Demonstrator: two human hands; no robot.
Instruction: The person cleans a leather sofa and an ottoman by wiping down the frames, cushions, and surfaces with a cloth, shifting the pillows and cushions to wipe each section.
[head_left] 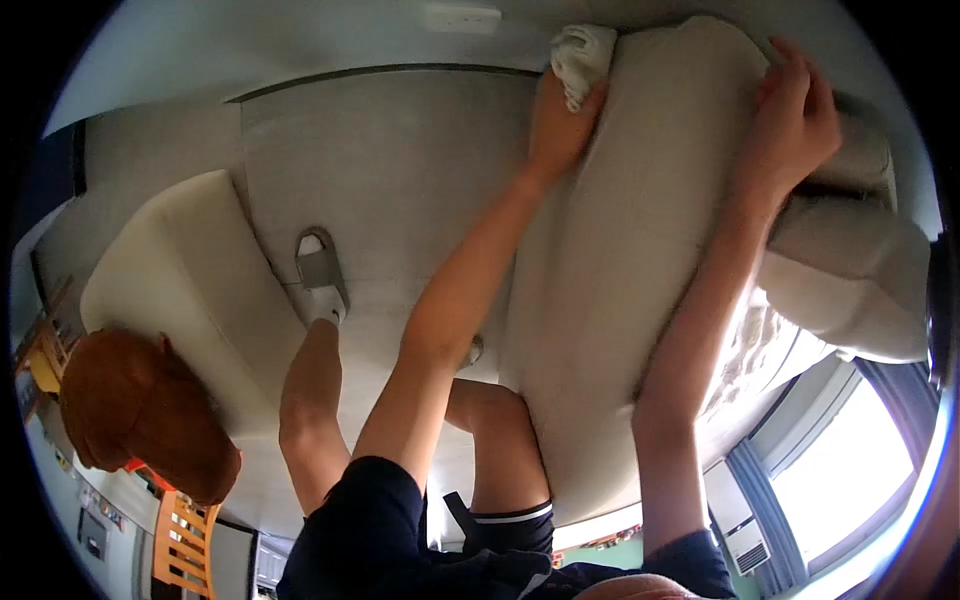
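Note:
My left hand (pixel 568 118) is closed on a crumpled white cloth (pixel 583 58), pressed against the side of a beige sofa (pixel 640 230) at its far end. On the sofa's other side, my right hand (pixel 797 125) has its fingers loosely bent and apart, with nothing visible in it. It is beside the sofa's upper edge, near the beige cushions (pixel 850 250); whether it touches the fabric is hard to make out.
A grey tiled floor (pixel 390 170) lies left of the sofa. A cream ottoman-like seat (pixel 190 260) stands at the left, with a brown plush-looking object (pixel 145 410) on it. A wall socket (pixel 463 18) is on the far wall. My slippered foot (pixel 322 270) is by the seat.

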